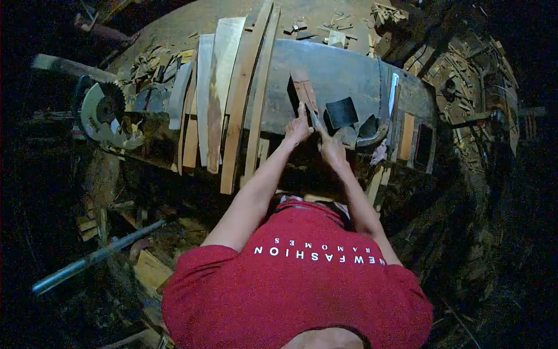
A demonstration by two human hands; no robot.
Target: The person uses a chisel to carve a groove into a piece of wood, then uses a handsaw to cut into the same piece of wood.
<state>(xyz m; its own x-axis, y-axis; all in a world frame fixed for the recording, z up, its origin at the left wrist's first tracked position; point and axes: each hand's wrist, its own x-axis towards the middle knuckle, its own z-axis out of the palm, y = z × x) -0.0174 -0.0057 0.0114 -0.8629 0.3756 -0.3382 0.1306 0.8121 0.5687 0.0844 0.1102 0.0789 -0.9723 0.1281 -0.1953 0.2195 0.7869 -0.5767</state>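
Note:
A reddish-brown wooden block (pixel 303 88) lies on the grey metal worktop (pixel 325 61), tilted slightly, with dark markings on its top. At its near end my left hand (pixel 298 127) is closed around the wood, one finger stretched along it. My right hand (pixel 331 149) is closed on a thin tool (pixel 317 121) whose tip reaches the block's near right edge; what kind of tool it is cannot be made out. Just right of the hands is a dark square piece (pixel 342 113).
Long wooden boards (pixel 237 110) lie across the worktop on the left. Beyond them is a circular saw (pixel 104 110) with an exposed blade. Wood scraps (pixel 462 81) are heaped at the right, and a metal pipe (pixel 99 256) sticks out at lower left.

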